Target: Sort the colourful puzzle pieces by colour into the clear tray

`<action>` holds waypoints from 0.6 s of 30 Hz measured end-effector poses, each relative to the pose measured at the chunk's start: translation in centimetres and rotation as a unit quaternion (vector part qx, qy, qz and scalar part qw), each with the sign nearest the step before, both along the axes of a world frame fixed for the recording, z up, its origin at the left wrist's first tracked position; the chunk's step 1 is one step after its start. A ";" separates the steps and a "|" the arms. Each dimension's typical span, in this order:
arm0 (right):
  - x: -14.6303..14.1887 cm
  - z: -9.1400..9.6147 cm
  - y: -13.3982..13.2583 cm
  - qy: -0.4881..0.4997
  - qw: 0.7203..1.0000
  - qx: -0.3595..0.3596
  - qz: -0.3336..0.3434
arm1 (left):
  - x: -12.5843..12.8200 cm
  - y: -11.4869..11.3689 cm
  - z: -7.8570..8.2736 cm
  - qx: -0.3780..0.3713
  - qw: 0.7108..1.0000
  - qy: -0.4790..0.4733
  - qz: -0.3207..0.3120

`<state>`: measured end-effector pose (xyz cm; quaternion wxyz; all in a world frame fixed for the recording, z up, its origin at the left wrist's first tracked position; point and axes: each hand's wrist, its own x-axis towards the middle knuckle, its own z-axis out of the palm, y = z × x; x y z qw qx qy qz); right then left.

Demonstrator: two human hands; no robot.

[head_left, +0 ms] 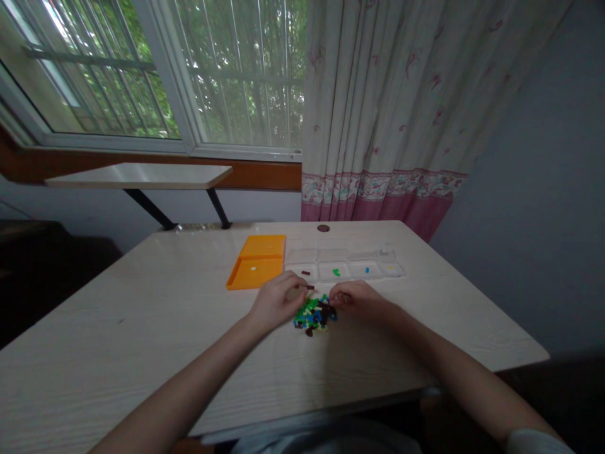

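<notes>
A mixed heap of small toy bricks (pixel 312 312) in green, blue, dark brown and pale yellow lies on the table between my hands. My left hand (pixel 276 300) is at the heap's left edge, its fingertips pinching a small brown brick (pixel 310 287). On the heap's right side, my right hand (pixel 362 299) has its fingers curled together. Something dark brown shows at those fingers, too small and dim to name. Just beyond my hands stand clear plastic boxes holding a brown brick (pixel 305 273), green bricks (pixel 336 272), a blue brick (pixel 367 270) and a yellow piece (pixel 391 268).
An orange case (pixel 262 246) lies opened at the left of the clear boxes, with a small white piece (pixel 253 268) inside. A raised shelf (pixel 142 175) on black legs stands at the table's back left. Behind the table (pixel 179 315) hang curtains (pixel 378 126) beside a window.
</notes>
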<state>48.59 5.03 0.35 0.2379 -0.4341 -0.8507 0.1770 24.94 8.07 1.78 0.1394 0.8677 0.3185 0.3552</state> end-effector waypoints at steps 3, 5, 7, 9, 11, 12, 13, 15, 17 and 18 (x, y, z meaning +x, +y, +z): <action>0.4 0.2 0.1 -0.027 0.998 -0.035 0.043 | -0.5 0.5 0.4 0.003 0.998 -0.034 0.054; 0.4 0.3 -0.1 -0.046 0.995 -0.058 0.067 | -0.7 0.7 0.7 0.009 0.995 -0.046 0.084; 0.3 0.6 -0.2 -0.063 0.992 -0.068 0.081 | -0.8 0.8 0.8 0.015 0.994 -0.048 0.098; 0.1 0.8 -0.4 -0.077 0.991 -0.064 0.086 | -0.8 0.7 0.8 0.019 0.994 -0.046 0.102; 0.0 0.9 -0.4 -0.084 0.991 -0.061 0.086 | -0.7 0.7 0.8 0.021 0.994 -0.044 0.101; 0.0 0.9 -0.4 -0.086 0.991 -0.062 0.086 | -0.7 0.6 0.8 0.023 0.994 -0.043 0.101; 0.0 0.9 -0.4 -0.086 0.991 -0.063 0.086 | -0.7 0.6 0.8 0.024 0.994 -0.044 0.100; 0.0 0.8 -0.4 -0.084 0.991 -0.065 0.087 | -0.7 0.5 0.8 0.028 0.994 -0.048 0.099; 0.1 0.8 -0.3 -0.081 0.991 -0.064 0.086 | -0.7 0.5 0.8 0.035 0.993 -0.050 0.098; 0.1 0.7 -0.3 -0.080 0.991 -0.065 0.086 | -0.7 0.5 0.8 0.039 0.993 -0.051 0.097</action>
